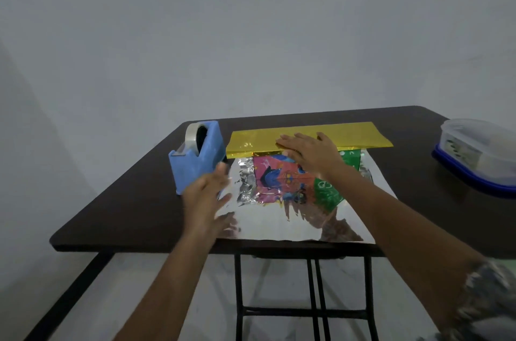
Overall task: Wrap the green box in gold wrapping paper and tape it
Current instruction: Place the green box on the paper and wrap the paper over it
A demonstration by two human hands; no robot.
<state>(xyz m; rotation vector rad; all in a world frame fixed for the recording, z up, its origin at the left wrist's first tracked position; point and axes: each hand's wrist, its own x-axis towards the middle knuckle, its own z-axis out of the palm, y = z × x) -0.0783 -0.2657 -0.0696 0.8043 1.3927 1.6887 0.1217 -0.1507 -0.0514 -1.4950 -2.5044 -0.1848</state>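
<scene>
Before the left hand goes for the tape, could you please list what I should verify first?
1. Far flap over the box: ok; the gold wrapping paper lies across the top of the green box.
2. Flap held down: ok; the right hand rests flat on it, fingers straight.
3. Tape in reach: ok; the tape dispenser stands just beside the left hand, which holds nothing.
4. Loose tape end at the cutter: cannot tell.
5. Near flap raised: not ok; it lies silver side up on the table, box front uncovered.
6. Room on the right: ok; the plastic container sits apart from the paper.
</scene>
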